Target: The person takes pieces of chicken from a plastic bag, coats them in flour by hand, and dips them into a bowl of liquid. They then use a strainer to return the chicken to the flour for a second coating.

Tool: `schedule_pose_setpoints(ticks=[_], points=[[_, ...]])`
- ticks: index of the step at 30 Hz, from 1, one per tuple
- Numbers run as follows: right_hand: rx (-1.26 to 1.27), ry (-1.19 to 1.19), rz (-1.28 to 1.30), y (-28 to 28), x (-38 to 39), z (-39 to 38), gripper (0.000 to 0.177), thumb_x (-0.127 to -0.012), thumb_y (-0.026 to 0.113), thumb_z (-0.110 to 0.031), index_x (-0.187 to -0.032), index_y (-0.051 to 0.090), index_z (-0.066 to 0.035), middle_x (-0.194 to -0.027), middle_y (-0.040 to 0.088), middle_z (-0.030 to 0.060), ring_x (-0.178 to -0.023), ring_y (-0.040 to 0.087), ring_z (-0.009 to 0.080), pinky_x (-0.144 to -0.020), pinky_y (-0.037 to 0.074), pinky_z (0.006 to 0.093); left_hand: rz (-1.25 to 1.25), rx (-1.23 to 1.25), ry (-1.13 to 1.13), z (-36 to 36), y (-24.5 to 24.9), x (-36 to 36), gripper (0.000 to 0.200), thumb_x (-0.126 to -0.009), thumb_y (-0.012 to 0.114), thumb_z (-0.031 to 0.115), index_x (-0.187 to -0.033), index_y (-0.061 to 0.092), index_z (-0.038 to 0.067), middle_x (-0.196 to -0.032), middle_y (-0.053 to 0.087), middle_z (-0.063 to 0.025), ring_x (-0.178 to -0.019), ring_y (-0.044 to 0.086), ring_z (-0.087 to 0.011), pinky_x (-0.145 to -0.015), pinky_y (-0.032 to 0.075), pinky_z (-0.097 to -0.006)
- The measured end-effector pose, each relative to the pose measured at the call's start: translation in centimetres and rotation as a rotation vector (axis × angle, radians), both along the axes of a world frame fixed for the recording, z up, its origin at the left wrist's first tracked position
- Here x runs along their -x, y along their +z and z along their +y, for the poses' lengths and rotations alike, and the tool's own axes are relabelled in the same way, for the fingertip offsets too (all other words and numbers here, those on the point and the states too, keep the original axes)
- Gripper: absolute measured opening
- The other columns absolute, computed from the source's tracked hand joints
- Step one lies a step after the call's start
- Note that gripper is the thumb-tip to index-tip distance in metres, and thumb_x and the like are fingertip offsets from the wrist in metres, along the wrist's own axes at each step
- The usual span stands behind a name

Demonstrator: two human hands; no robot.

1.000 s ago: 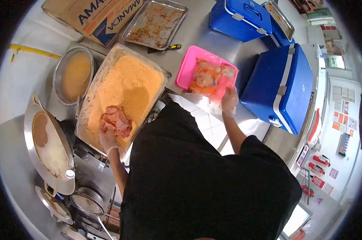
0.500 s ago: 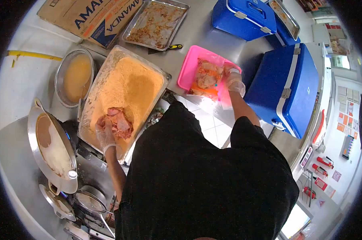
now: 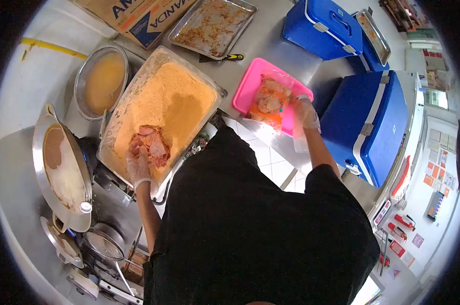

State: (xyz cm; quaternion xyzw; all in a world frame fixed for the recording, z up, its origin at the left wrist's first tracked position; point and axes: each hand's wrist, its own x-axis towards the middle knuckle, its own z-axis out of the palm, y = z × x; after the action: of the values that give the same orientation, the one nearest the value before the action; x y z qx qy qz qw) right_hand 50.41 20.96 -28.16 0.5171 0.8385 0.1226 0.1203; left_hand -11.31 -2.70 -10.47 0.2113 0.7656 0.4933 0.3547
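Observation:
My left hand [image 3: 138,166], in a clear plastic glove, is closed on raw meat [image 3: 152,145] over the breading flour [image 3: 181,86]. The flour fills a large rectangular metal pan [image 3: 104,152]. At the right rim of a pink tray [image 3: 248,84], my gloved right hand [image 3: 306,113] is closed on the edge of a clear plastic bag. Marinated meat [image 3: 270,97] with orange bits lies in that bag on the tray. The right fingertips are partly hidden by plastic and glare.
A bowl of yellowish liquid [image 3: 104,81] stands left of the pan. Nearby, a large wok [image 3: 67,173] sits on the stove. Behind are a crumb-covered baking tray [image 3: 212,25], a yellow-handled scraper [image 3: 234,57] and a cardboard box [image 3: 143,20]. Blue coolers [image 3: 377,127] stand at right.
The view has shifted slightly, moving the tray and coolers rightward in the picture. Both hands keep nearly the same places, the left still holding meat over the flour.

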Motion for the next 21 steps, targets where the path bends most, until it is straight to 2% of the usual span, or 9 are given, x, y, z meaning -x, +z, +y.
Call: schedule_pose_setpoints(ticks=[2, 4, 5, 7, 9, 12, 16, 19, 21], points=[[-0.019, 0.057, 0.086, 1.4, -0.9, 0.1, 0.012, -0.081, 0.053, -0.01, -0.077, 0.063, -0.006, -0.078, 0.064, 0.0082, -0.072, 0.063, 0.0211, -0.063, 0.05, 0.0371, -0.075, -0.008, 0.041, 0.0, 0.3, -0.2, 0.028, -0.092, 0.065, 0.017, -0.118, 0.058, 0.007, -0.105, 0.062, -0.0048, -0.083, 0.058, -0.0115, -0.07, 0.05, -0.0254], [0.045, 0.495, -0.516, 4.7, -1.0, 0.7, 0.026, -0.088, 0.05, -0.013, -0.112, 0.059, -0.013, -0.076, 0.063, 0.0078, -0.069, 0.062, 0.0257, -0.063, 0.05, 0.0393, -0.149, -0.018, 0.082, -0.2, -0.4, 0.2, 0.028, -0.092, 0.065, 0.016, -0.118, 0.058, 0.008, -0.106, 0.062, -0.0049, -0.084, 0.058, -0.0121, -0.07, 0.05, -0.0261], [0.042, 0.5, -0.519, 8.4, 0.2, 0.0, 0.026, -0.088, 0.05, -0.013, -0.112, 0.059, -0.013, -0.076, 0.063, 0.0078, -0.069, 0.062, 0.0257, -0.063, 0.05, 0.0393, -0.085, -0.015, 0.026, -0.7, -1.9, 1.0, 0.029, -0.092, 0.065, 0.016, -0.118, 0.058, 0.007, -0.106, 0.062, -0.0054, -0.087, 0.059, -0.0136, -0.073, 0.051, -0.0278], [0.202, 0.486, 0.055, 17.5, 4.4, -2.5, 0.03, -0.089, 0.05, -0.014, -0.118, 0.058, -0.014, -0.08, 0.065, 0.0079, -0.074, 0.063, 0.0253, -0.066, 0.051, 0.0374, -0.022, -0.015, -0.024, -1.1, -2.9, 1.4, 0.029, -0.092, 0.065, 0.016, -0.119, 0.057, 0.007, -0.106, 0.062, -0.006, -0.09, 0.059, -0.0151, -0.075, 0.051, -0.0296], [0.242, 0.399, -0.056, 20.7, 5.8, -3.2, 0.029, -0.086, 0.052, -0.012, -0.115, 0.056, -0.016, -0.086, 0.063, 0.0067, -0.076, 0.063, 0.0213, -0.065, 0.051, 0.0355, -0.081, -0.033, -0.024, -1.0, -2.7, 1.0, 0.031, -0.093, 0.064, 0.017, -0.12, 0.056, 0.004, -0.107, 0.062, -0.0073, -0.095, 0.059, -0.0176, -0.082, 0.05, -0.032], [0.273, 0.215, -0.304, 18.8, 4.8, -3.4, 0.026, -0.084, 0.053, -0.011, -0.109, 0.056, -0.018, -0.09, 0.063, 0.0061, -0.078, 0.064, 0.018, -0.062, 0.051, 0.0343, 0.106, 0.101, -0.08, -0.4, -1.8, 0.5, 0.034, -0.094, 0.061, 0.023, -0.124, 0.055, 0.008, -0.108, 0.061, -0.0061, -0.084, 0.06, -0.014, -0.067, 0.052, -0.0284], [0.278, 0.233, -0.441, 9.0, -1.7, -2.8, 0.02, -0.085, 0.053, -0.015, -0.104, 0.06, -0.016, -0.088, 0.066, 0.0075, -0.076, 0.067, 0.0192, -0.061, 0.052, 0.0354, 0.116, 0.111, -0.106, -0.3, -2.2, 0.8, 0.032, -0.094, 0.061, 0.02, -0.122, 0.056, 0.006, -0.111, 0.062, -0.0073, -0.088, 0.061, -0.0153, -0.072, 0.052, -0.0284], [0.296, 0.276, -0.442, 5.9, -5.6, -2.6, 0.018, -0.086, 0.052, -0.017, -0.101, 0.062, -0.015, -0.086, 0.069, 0.0086, -0.074, 0.069, 0.0201, -0.06, 0.053, 0.0363, -0.009, 0.041, -0.065, 0.1, -1.1, 0.3, 0.029, -0.095, 0.06, 0.018, -0.121, 0.056, 0.005, -0.108, 0.062, -0.0067, -0.089, 0.059, -0.0134, -0.073, 0.05, -0.027], [0.299, 0.051, -0.205, 14.5, 0.8, -3.8, 0.015, -0.086, 0.053, -0.02, -0.094, 0.065, -0.014, -0.083, 0.069, 0.0129, -0.071, 0.068, 0.0262, -0.062, 0.053, 0.0404, 0.199, -0.108, -0.172, -0.6, -3.1, 1.5, 0.029, -0.095, 0.061, 0.018, -0.119, 0.056, 0.004, -0.106, 0.062, -0.0059, -0.091, 0.058, -0.0131, -0.078, 0.048, -0.0271]])
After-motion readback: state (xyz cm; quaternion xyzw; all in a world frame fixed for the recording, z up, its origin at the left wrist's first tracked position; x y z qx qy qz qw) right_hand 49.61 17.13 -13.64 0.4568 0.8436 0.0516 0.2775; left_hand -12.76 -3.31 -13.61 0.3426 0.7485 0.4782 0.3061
